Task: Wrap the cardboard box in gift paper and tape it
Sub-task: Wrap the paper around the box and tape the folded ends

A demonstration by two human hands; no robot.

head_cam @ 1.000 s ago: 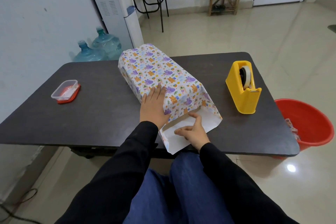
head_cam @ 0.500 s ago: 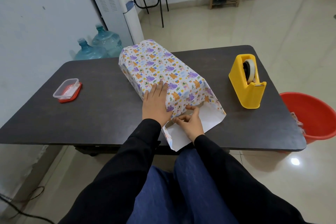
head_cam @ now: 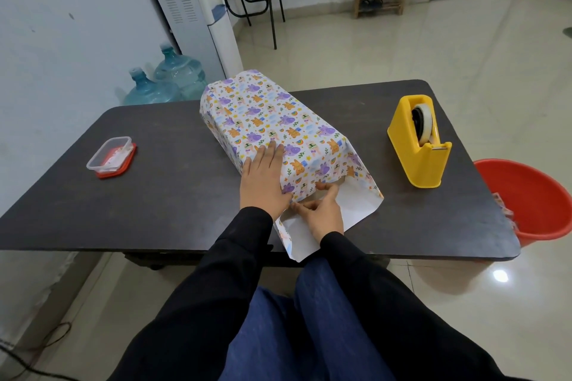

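At the centre of the frame, my left hand (head_cam: 263, 182) lay flat with straight fingers, pressing on top of the gift paper (head_cam: 272, 120) near its lower end. Just to its lower right, my right hand (head_cam: 322, 213) had its fingers curled at the open end of the wrap. It pinched the loose edge where the paper's white underside spread out past the table's near edge. The cardboard box (head_cam: 340, 185) sat inside the paper, running from the centre toward the upper left. Only a brown sliver of it showed at the open end, beside my right thumb. All of it rested on the dark table (head_cam: 154, 195). Right of the parcel, apart from it, stood a yellow tape dispenser (head_cam: 414, 158). Past the table's right edge was a red bucket (head_cam: 535, 198). At the left of the frame sat a small clear container (head_cam: 111, 158) with a red lid under it.
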